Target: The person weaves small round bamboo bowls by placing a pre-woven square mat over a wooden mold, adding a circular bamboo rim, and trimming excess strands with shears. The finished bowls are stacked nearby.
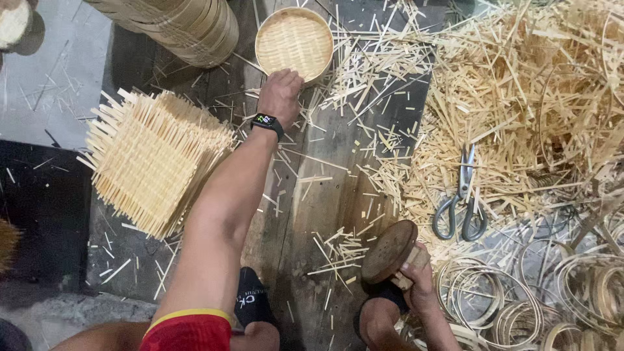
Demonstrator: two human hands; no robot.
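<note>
Reaching far: your left hand curls over the near rim of one round basket.
Right hand: closed around one wooden mallet, near right.
Scissors: one pair, right.
Woven mats: one stack, left.

The person's left hand and forearm are bare, with a dark smartwatch on a black band strapped just behind the hand at the wrist; its small face shows coloured marks too fine to make out. Far up the same arm from the hand sits a red sleeve edged with a yellow band. The right hand and its forearm are bare, with no sleeve, band or ring visible.
</note>
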